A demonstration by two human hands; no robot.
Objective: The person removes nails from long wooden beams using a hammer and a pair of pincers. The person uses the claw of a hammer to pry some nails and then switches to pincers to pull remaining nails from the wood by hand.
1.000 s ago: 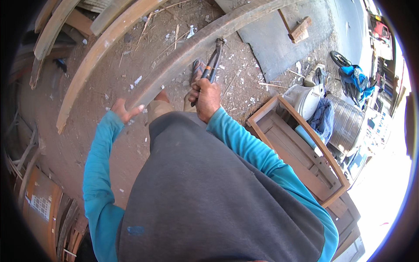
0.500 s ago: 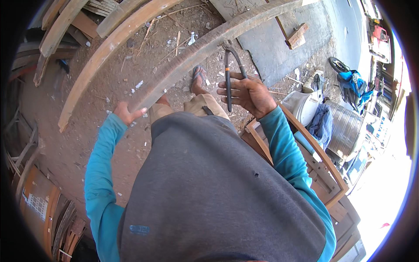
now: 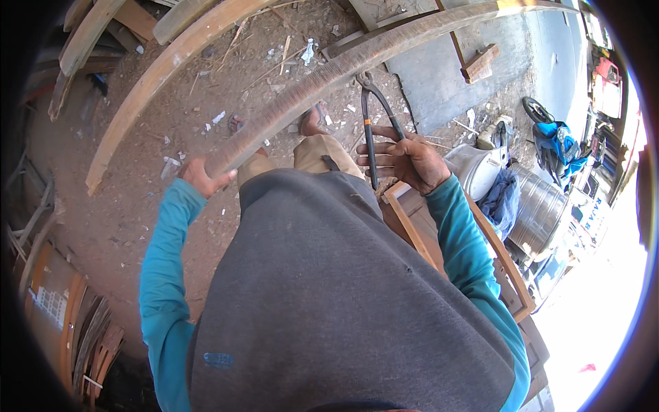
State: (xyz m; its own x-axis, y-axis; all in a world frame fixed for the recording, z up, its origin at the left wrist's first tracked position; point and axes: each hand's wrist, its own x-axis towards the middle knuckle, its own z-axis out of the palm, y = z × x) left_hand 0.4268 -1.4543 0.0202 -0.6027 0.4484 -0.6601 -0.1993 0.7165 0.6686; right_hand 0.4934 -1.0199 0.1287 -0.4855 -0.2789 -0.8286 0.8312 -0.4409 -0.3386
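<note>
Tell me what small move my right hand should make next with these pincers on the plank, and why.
Probably squeeze the handles together. The pincers have their head against the edge of the long curved plank, but the handles are spread wide in your right hand. Your left hand already steadies the plank's near end.

Long curved wooden beam (image 3: 329,75), brown and rough-grained, ran diagonally from lower left up to upper right, its near end gripped by the left hand (image 3: 202,177). Black long-handled pincers (image 3: 374,123) stood nearly upright, handles spread, head touching the beam's underside, held in the right hand (image 3: 405,159).
</note>
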